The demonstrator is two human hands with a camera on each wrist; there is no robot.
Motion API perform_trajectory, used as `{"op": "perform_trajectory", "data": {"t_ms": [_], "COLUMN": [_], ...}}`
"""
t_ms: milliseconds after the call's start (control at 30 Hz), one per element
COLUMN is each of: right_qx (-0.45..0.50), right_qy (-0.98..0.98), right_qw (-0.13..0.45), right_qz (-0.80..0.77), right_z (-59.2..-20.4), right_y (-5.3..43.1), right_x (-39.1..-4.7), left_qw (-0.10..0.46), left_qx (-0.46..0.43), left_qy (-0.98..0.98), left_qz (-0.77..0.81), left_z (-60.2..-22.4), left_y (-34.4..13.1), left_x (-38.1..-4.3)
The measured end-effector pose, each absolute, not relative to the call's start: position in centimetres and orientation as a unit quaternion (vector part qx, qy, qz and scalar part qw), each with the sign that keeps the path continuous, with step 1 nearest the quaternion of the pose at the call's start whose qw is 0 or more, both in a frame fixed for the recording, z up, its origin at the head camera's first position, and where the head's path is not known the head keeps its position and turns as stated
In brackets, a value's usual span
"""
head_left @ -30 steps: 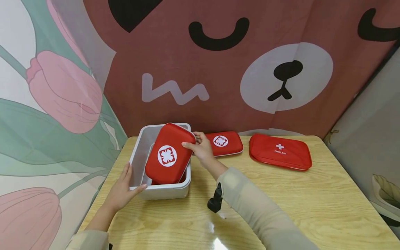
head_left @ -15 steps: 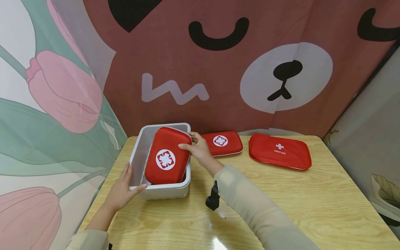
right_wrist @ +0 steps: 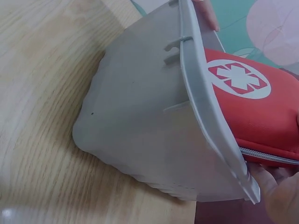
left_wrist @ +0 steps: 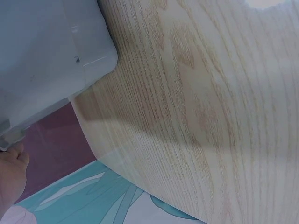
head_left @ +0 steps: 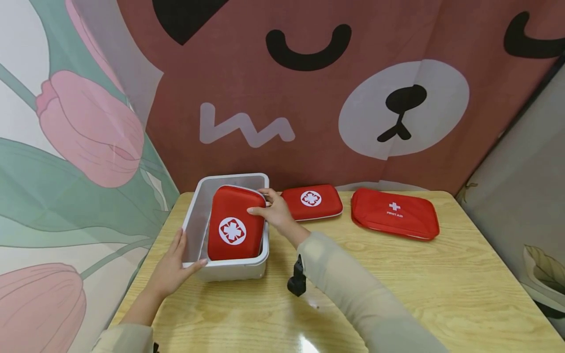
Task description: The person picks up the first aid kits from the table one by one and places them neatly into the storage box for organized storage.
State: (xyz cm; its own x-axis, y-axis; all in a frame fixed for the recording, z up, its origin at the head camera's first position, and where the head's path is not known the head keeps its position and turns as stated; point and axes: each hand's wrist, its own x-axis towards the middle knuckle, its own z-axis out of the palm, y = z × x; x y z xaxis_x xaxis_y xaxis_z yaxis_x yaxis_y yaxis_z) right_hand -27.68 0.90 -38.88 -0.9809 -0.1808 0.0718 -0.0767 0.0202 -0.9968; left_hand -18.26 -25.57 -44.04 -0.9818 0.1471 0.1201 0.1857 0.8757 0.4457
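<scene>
A red zippered first aid case with a white round emblem stands tilted inside a light grey plastic bin. My right hand pinches the case's upper right corner, thumb on its front and fingers behind. In the right wrist view the case sticks up past the bin's rim, its zipper facing the hand. My left hand holds the bin's near left corner, thumb over the front rim and fingers along the left side. The case's lower end is hidden behind the front wall.
Beside the bin, a second red case with the same emblem lies against the back curtain. Farther right lies a soft red first aid pouch. Everything stands on a wooden table, with printed curtains behind and at both sides.
My right hand has lowered the case deeper into the bin and moved slightly left, and the case has turned more upright. My left hand and the bin stay in place.
</scene>
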Motion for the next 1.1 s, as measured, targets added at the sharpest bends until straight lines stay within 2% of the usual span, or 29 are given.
{"op": "perform_trajectory", "data": {"t_ms": [267,467,667,1100], "right_qx": [-0.144,-0.160,-0.158,-0.163], "right_qy": [0.736,0.748,0.768,0.792], "right_qw": [0.038,0.042,0.044,0.044], "right_qz": [-0.660,-0.642,-0.619,-0.587], "right_z": [-39.1,-37.2,-39.2,-39.3], "right_y": [0.4,0.5,0.1,-0.2], "right_x": [-27.9,-26.6,-28.0,-27.8], "left_qw": [0.047,0.044,0.047,0.040], "left_qx": [-0.090,-0.088,-0.090,-0.078], "left_qy": [-0.966,-0.966,-0.967,-0.968], "left_qz": [-0.238,-0.238,-0.235,-0.235], "left_z": [-44.0,-44.0,-43.9,-44.0], "left_y": [-25.6,-25.6,-25.4,-25.4], "left_x": [-18.2,-18.2,-18.3,-18.3]}}
